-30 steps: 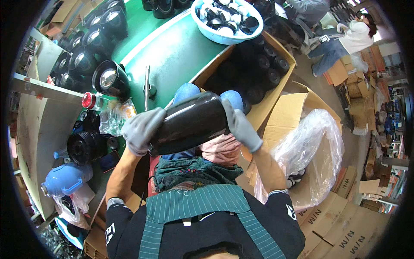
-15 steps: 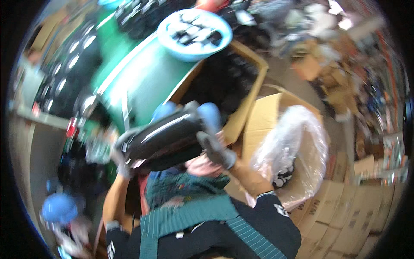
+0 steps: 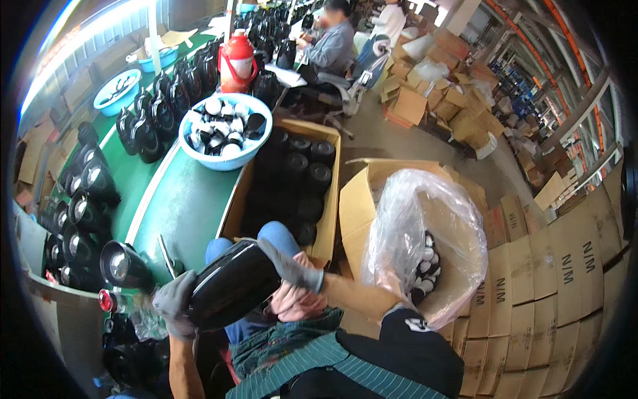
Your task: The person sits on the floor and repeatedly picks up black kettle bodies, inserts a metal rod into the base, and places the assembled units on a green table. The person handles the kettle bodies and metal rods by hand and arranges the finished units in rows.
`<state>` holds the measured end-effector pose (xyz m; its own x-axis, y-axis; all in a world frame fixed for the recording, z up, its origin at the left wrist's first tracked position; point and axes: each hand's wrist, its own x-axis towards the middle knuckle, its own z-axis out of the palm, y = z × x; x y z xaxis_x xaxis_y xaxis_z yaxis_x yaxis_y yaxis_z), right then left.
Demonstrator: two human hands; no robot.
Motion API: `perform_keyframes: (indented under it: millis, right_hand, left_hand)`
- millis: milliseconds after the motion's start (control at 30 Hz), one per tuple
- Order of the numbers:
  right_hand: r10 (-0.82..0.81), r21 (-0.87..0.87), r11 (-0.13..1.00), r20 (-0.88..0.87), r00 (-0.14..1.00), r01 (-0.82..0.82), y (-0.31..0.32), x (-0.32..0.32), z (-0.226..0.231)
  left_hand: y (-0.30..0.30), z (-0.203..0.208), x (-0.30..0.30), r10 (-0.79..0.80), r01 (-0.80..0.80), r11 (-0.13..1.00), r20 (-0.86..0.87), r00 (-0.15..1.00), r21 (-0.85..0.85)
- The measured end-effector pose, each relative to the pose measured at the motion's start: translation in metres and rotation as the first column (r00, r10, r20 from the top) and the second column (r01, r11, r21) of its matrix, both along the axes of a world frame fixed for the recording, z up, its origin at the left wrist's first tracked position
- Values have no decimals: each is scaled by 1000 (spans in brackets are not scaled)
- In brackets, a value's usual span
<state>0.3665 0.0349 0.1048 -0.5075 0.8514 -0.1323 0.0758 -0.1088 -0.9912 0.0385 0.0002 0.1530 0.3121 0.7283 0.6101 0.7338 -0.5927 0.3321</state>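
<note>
A glossy black jug body (image 3: 232,286), rounded and elongated, is held slanting above my lap between my two gloved hands. My left hand (image 3: 176,304), in a grey glove, is closed round its lower left end. Against the upper right end presses my right hand (image 3: 290,267), its glove covering the palm and fingers; part of its grip is hidden. Left of the jug body, a thin metal rod (image 3: 166,256) rises at the edge of the green bench (image 3: 189,199). Near it, an open black jug shell (image 3: 124,265) lies on its side.
A blue basin (image 3: 219,163) of black-and-white caps stands beside a red flask (image 3: 237,61). Ahead is a carton (image 3: 335,193) of black jug bodies; right, a plastic-lined carton (image 3: 355,216) with caps. Stacked cartons (image 3: 525,279) line the right. A co-worker (image 3: 330,43) sits farther off.
The view has swung and sharpened, showing more of the bench and far room. The black jug body now slants more steeply, its right end higher, and both hands stay on it.
</note>
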Motion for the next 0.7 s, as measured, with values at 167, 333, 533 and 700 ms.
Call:
perform_keyframes:
  millis: [167,333,533,700]
  right_hand:
    - [111,-47,993,166,980,-104,-3,14,-9]
    - [79,446,895,-163,984,2,-16,-18,4]
    - [33,-473,881,23,999,-18,2,0,0]
    - [12,644,749,220,976,-154,-23,-1,5]
  left_hand:
    - [-4,-22,-9,165,-15,924,363,917,-383]
    - [-65,-227,-89,574,516,616,788,223,-595]
    - [-16,0,-5,-158,146,986,-168,973,-80]
    - [-43,-110,-35,442,693,617,893,88,-373]
